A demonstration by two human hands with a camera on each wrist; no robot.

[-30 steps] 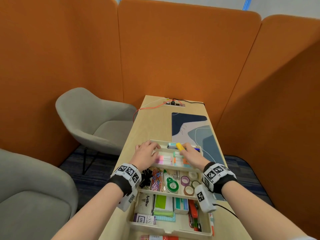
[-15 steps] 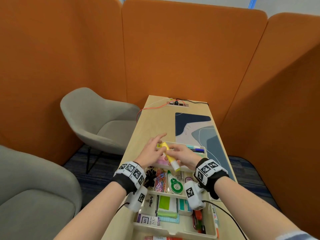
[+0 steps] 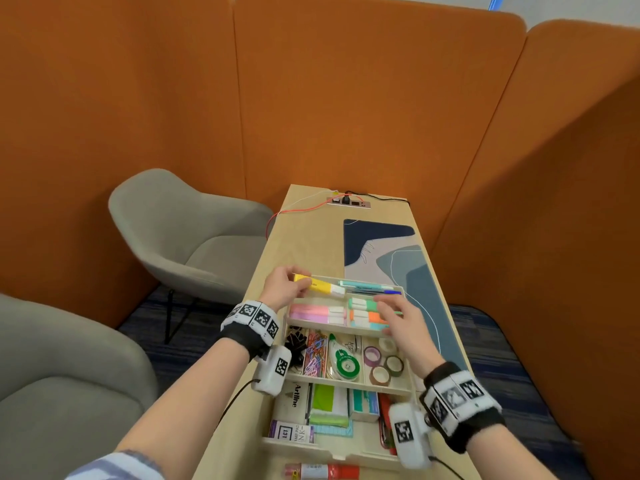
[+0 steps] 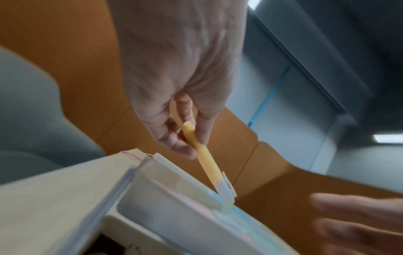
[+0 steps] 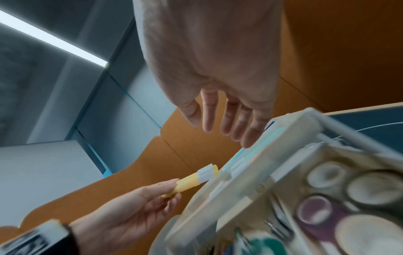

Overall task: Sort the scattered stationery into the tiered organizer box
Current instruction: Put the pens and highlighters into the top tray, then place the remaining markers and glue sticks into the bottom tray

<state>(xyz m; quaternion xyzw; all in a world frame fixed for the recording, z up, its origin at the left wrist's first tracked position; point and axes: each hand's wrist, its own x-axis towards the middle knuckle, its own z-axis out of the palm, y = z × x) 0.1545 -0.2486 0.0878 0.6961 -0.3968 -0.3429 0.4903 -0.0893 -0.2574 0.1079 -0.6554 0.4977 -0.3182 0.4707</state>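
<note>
Left hand (image 3: 284,285) pinching the yellow highlighter (image 3: 320,285) by its tail end, near the far-left corner of the tiered organizer box (image 3: 346,384), cap end pointing right and tipped down toward the top tier, seemingly so it can drop lengthwise beside the pens (image 3: 372,289) along the far rim. Right hand (image 3: 403,318) empty, fingers straight and spread above the right half of that tier, over the green and orange highlighters (image 3: 367,311), probably clear of the landing spot. Box along the near half of the table (image 3: 301,233).
</note>
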